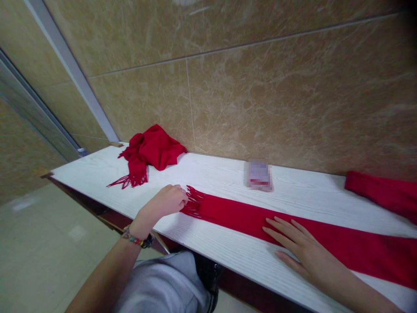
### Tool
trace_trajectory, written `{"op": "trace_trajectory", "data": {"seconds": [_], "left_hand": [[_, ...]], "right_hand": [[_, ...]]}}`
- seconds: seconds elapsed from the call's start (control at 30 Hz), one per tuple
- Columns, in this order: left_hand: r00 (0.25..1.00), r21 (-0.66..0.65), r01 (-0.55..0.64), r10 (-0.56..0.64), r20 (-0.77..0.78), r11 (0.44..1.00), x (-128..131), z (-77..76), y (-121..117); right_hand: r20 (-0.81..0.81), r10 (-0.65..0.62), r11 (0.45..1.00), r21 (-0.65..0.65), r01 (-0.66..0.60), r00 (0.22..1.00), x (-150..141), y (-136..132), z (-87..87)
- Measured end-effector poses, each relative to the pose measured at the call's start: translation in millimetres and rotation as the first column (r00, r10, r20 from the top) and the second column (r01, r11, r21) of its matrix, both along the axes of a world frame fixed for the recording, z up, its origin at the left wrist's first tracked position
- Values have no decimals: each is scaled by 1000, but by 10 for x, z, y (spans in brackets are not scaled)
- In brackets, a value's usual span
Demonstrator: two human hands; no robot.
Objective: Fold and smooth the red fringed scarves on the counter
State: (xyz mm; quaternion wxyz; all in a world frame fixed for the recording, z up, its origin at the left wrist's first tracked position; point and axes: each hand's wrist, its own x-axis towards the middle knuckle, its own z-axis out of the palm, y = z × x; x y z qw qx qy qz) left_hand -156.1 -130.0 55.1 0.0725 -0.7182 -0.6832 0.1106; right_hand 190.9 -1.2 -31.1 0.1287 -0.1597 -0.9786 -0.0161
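Observation:
A long red scarf [241, 216] lies flat along the white table, its fringed end toward the left and its other end running out of view at the right. My left hand [167, 201] is closed at the fringe, with the fingertips pinching strands; some of the fringe is hidden behind the fingers. Flat on the scarf's middle stretch rests my right hand [301, 248], fingers extended and slightly spread. The thumb reaches over the scarf's near edge.
A crumpled red scarf [156, 148] with fringe sits at the back left of the table [224, 167]. A small pixelated item [259, 175] lies near the marble-look wall [260, 95]. Folded red cloth [378, 191] is at the back right. The table's near edge borders my body.

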Motion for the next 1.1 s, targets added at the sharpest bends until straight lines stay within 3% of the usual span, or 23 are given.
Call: {"op": "trace_trajectory", "data": {"seconds": [0.1,0.17,0.27,0.33,0.37,0.4,0.47,0.57,0.63,0.7,0.77,0.83,0.9,1.0,1.1], "left_hand": [[982,21,-152,153,-110,988,-35,31,-31],[973,75,-187,195,-126,980,3,52,-24],[999,114,-1,-3,34,993,124,51,30],[977,67,143,-152,152,987,179,22,60],[971,33,162,-165,172,986,182,4,61],[981,4,127,-126,150,992,165,-13,49],[996,-12,-83,83,21,997,82,-29,-11],[875,40,-464,465,-131,885,-59,4,-132],[820,79,-552,557,-130,830,-65,41,-158],[890,114,-447,454,-51,887,47,42,-101],[972,171,-230,218,88,958,260,-30,19],[979,233,-47,-2,206,971,511,-169,144],[956,215,84,-139,257,973,717,-331,220],[942,138,98,-136,306,986,791,-518,214],[947,77,8,-33,319,997,548,-576,121]], "right_hand": [[-6,7,1000,-9,-7,1000,-1,-2,3],[-14,1,1000,-18,-1,1000,0,-6,7],[-25,-8,999,-37,7,1000,1,-11,11],[-26,-6,999,-44,5,1000,0,-12,12],[-23,-6,999,-44,5,1000,0,-13,14],[-17,-7,999,-41,6,1000,-1,-14,15],[-5,-9,999,-37,8,1000,0,-16,19],[-14,-13,999,-47,12,1000,2,-17,17],[-30,-15,998,-57,13,999,3,-15,12],[-41,-14,998,-62,12,999,0,-14,8],[-43,-12,998,-61,10,999,-4,-16,11],[-27,-14,999,-52,13,1000,-9,-23,23],[-4,-19,999,-41,19,1000,-10,-31,38],[19,-22,999,-32,22,1000,-6,-37,53],[36,-4,999,-36,5,999,-2,-36,58]]}}
